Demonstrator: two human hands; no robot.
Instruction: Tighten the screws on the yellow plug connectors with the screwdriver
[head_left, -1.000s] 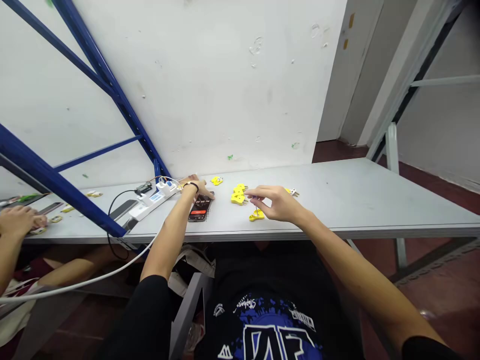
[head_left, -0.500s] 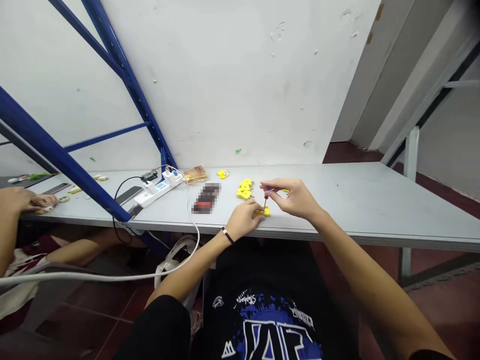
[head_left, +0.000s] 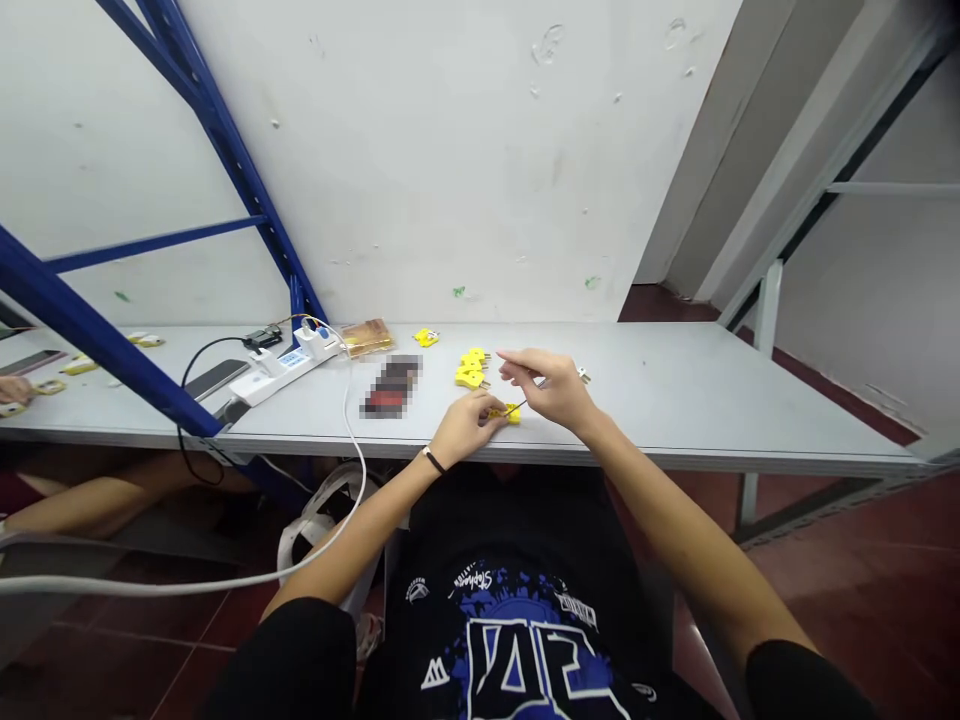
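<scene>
On the table near its front edge, my left hand (head_left: 465, 428) pinches a small yellow plug (head_left: 514, 415) and holds it against the surface. My right hand (head_left: 553, 388) is closed around a thin screwdriver (head_left: 519, 406); the fingers hide its handle. The shaft slants down to the left, and its tip is at the plug, though I cannot tell whether it sits in a screw. Several more yellow plugs (head_left: 471, 375) with metal pins lie just beyond my left hand. Metal pins (head_left: 583, 375) of another piece poke out behind my right hand.
A single yellow plug (head_left: 427, 338) lies farther back beside a clear plastic packet (head_left: 367, 338). To the left are a blurred-out dark item (head_left: 391, 385), a white power strip (head_left: 281, 372) with cables, a phone (head_left: 216, 379) and a blue metal post (head_left: 105, 335). Another person's hand (head_left: 15, 390) is at far left.
The screwdriver has gone from nearly upright to strongly tilted, and my right hand now covers its red handle. My left hand still holds the plug. The whole view has shifted slightly.
</scene>
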